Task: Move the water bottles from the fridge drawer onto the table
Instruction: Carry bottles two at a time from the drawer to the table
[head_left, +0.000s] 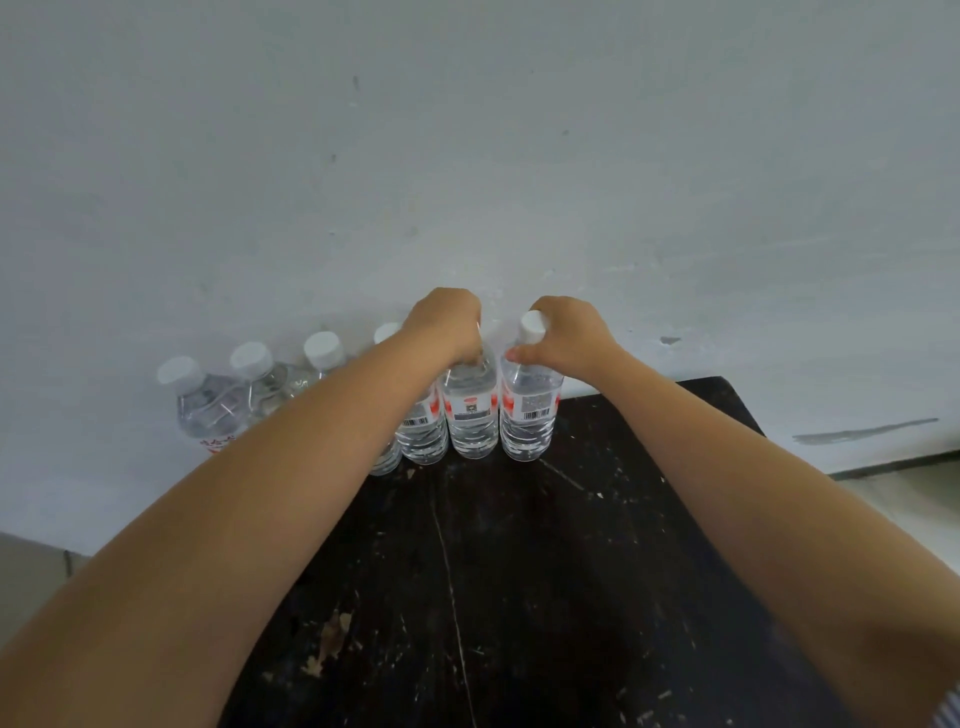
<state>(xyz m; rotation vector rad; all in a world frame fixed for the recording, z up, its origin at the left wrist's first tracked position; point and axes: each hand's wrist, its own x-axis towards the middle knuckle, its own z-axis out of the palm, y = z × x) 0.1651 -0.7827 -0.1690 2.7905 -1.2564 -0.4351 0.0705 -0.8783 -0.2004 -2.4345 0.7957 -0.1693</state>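
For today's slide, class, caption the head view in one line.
Both hands, left hand and right hand, grip bottles' necks in the row on the dark table.

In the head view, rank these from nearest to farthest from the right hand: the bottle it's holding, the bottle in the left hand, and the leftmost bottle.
1. Bottle held by the right hand, row's right end.
2. Bottle under the left hand, next over.
3. Leftmost bottle, far left end.

No readable text; water bottles (527, 415) carry red-white labels (470, 408) with barcodes (535, 414), print too blurred. Leftmost bottle (208, 410) shows red characters, illegible.
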